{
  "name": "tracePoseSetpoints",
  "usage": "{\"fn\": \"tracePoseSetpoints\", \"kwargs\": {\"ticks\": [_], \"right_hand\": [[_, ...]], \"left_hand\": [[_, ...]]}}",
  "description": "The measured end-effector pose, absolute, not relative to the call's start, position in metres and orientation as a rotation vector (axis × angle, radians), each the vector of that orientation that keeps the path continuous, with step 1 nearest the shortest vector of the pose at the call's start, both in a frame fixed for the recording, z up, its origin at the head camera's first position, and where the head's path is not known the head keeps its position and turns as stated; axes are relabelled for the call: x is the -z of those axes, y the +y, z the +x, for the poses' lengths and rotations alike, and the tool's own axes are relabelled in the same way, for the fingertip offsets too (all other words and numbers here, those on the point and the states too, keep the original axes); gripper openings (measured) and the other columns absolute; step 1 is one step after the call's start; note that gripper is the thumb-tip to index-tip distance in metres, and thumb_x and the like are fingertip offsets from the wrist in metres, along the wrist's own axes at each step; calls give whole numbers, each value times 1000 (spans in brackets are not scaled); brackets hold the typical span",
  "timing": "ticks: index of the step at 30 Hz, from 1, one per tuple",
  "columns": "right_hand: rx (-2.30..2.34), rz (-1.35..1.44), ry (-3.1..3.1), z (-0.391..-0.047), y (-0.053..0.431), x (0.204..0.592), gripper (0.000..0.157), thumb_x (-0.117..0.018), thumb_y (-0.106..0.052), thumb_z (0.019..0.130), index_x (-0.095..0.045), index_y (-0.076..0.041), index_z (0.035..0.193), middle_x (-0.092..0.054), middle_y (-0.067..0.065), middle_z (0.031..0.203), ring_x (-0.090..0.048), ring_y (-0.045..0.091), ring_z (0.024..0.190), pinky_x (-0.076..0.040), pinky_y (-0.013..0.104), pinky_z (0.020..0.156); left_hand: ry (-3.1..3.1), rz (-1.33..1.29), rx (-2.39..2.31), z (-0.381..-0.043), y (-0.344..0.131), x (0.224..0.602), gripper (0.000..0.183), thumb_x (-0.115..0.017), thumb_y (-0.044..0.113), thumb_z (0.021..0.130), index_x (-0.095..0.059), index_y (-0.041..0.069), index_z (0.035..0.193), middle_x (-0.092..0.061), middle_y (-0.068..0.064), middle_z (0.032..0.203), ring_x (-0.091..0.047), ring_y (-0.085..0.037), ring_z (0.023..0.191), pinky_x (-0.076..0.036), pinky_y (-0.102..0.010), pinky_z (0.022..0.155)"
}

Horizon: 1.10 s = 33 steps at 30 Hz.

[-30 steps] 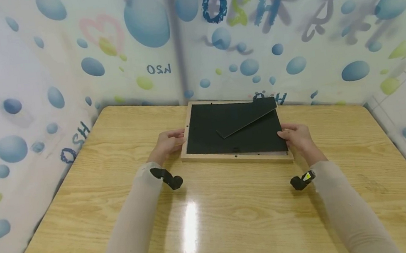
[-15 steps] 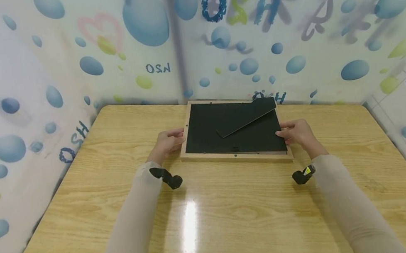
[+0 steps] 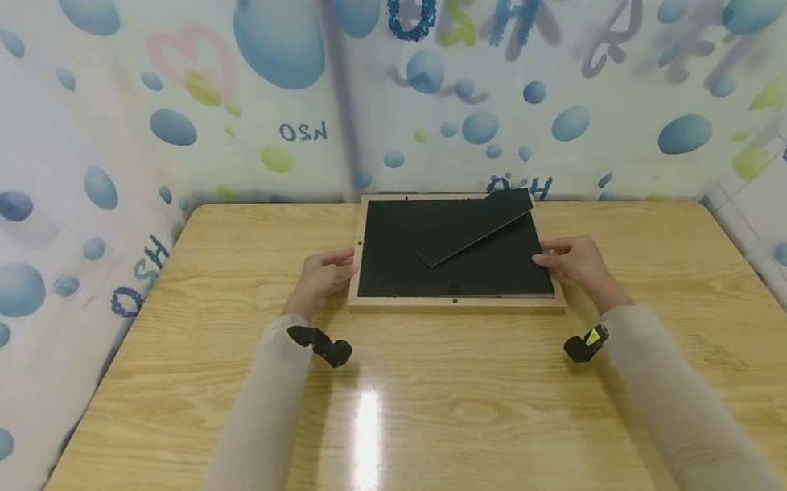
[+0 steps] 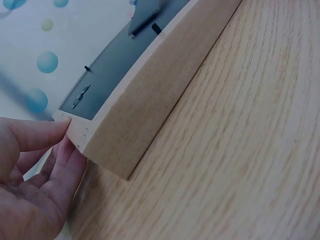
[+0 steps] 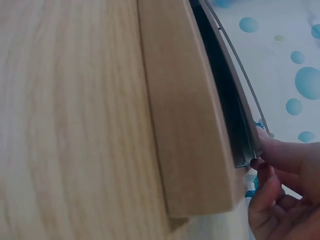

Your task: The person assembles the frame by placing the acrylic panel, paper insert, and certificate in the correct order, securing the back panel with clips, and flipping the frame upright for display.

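Observation:
A wooden picture frame lies face down on the table, its black backing board uppermost with an easel leg folded across it. My left hand grips the frame's left side, thumb on the top of the rim and fingers curled below it in the left wrist view. At the right end, my right hand pinches the board's edge, thumb on top. In the right wrist view a dark gap shows between the wooden side and the board's edge. Small dark tabs stick up along the rim.
The wood-grain table extends toward me from the frame, with a bright reflection on it. Behind the frame's far edge rises a pale wall sheet printed with blue and green drops and letters. More printed sheet stands at both sides.
The pale strip between the board and the frame's near right corner has narrowed. My right hand has shifted slightly at the edge; the left keeps its grip.

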State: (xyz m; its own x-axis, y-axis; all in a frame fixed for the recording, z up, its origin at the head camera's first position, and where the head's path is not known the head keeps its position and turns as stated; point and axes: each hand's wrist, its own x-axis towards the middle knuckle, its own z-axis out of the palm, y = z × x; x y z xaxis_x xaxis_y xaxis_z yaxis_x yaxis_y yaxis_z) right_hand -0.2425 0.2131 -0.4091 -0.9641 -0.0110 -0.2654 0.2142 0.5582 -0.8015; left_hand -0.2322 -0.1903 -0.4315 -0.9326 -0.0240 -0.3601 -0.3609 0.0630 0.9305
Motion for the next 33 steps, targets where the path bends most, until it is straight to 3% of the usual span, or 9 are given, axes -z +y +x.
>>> {"fn": "tracePoseSetpoints", "kwargs": {"ticks": [5,22,26,33], "right_hand": [[1349,148,2616,-239,212,412,46,-62,-17,88,-50,1,129,-51,12,88,-47,12,62,-46,21,52],[1325,115,2650,-243,215,420,39,-65,-15,86,-58,2,120,-55,2,66,-46,12,53,-42,23,47],[1302,108,2676,-244,213,420,38,-66,-15,85,-58,3,119,-56,6,70,-47,14,54,-42,23,47],[1208,168,2749,-245,213,418,48,-68,-19,84,-52,2,123,-54,20,103,-52,25,78,-46,26,61]], "left_hand": [[2078,-389,-1968,-231,-189,430,44,-57,-1,88,-49,3,132,-48,-16,125,-49,-26,114,-43,-36,94],[2103,-377,-1945,-231,-189,431,45,-56,0,89,-47,4,133,-48,-16,126,-50,-26,113,-43,-35,94],[2106,-374,-1949,-231,-189,431,45,-56,0,89,-47,4,133,-48,-16,127,-50,-26,113,-42,-36,94],[2094,-388,-1952,-230,-189,429,44,-56,-1,89,-48,4,132,-49,-16,126,-50,-26,113,-43,-36,94]]}}
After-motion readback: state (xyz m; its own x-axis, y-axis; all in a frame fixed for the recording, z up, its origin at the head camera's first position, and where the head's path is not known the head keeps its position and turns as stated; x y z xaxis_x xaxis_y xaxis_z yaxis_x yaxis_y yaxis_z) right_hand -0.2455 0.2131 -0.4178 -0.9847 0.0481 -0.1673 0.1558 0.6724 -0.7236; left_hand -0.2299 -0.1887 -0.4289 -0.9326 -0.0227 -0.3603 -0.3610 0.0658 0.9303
